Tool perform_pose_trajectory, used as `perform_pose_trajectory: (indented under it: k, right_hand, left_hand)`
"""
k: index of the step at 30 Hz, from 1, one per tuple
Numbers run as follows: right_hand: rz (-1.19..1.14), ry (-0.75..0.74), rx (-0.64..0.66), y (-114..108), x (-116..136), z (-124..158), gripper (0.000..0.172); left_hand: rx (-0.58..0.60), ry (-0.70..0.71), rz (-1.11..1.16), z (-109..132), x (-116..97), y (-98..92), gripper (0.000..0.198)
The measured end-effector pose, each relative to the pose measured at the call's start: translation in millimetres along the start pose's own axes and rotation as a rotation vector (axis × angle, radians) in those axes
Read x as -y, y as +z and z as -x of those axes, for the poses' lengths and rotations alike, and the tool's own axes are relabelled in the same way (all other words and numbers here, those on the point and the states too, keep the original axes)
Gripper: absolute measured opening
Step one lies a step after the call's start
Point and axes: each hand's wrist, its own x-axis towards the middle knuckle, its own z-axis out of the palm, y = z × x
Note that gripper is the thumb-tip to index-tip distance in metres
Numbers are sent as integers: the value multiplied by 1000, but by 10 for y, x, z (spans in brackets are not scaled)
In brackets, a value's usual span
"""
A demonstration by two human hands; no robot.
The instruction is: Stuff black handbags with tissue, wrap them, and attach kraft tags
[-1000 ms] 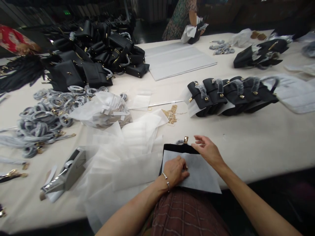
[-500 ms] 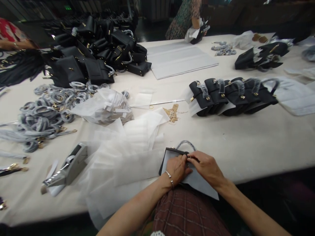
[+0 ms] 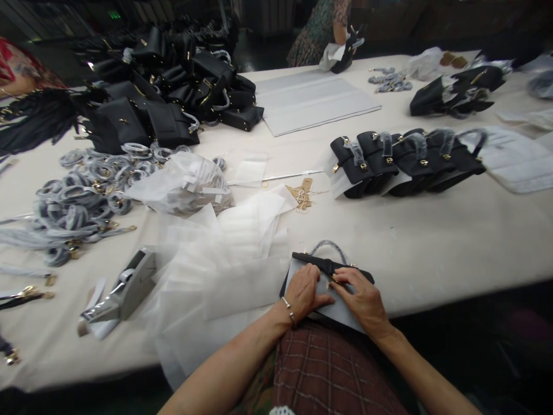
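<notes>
A small black handbag (image 3: 364, 273) lies at the table's front edge, against my lap, its film-wrapped handle (image 3: 329, 243) arching up at the back. A pale grey sheet (image 3: 336, 314) covers much of its front. My left hand (image 3: 303, 289) grips the bag's left part, fingertips near the black flap edge and thumb stretched right over the sheet. At the middle, my right hand (image 3: 359, 300) pinches a small gold-coloured fitting on the bag's strap; the fingers partly hide it.
White tissue sheets (image 3: 242, 288) spread left of the bag, beside a tape dispenser (image 3: 129, 282). Wrapped straps (image 3: 73, 213) and black bags (image 3: 173, 92) are heaped behind. Brown tags (image 3: 304, 193) and a row of handbags (image 3: 375, 158) lie ahead. Another person (image 3: 322, 31) stands across the table.
My hands have moved slightly apart, uncovering the strap and the bag's right top corner. The sheet's lower right corner no longer sticks out past my right hand.
</notes>
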Motion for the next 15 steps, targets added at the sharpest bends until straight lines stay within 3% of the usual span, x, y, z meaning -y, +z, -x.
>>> perform_pose_trajectory:
  k: [3, 9, 15]
  right_hand:
    - [30, -64, 18, 37, -10, 85, 8]
    - [97, -180, 76, 71, 7, 115, 17]
    - [98, -183, 204, -23, 36, 107, 21]
  left_hand:
    - [-19, 39, -68, 0, 22, 46, 44]
    - [-37, 77, -73, -1, 42, 37, 40]
    - [-27, 74, -97, -2, 50, 56, 44]
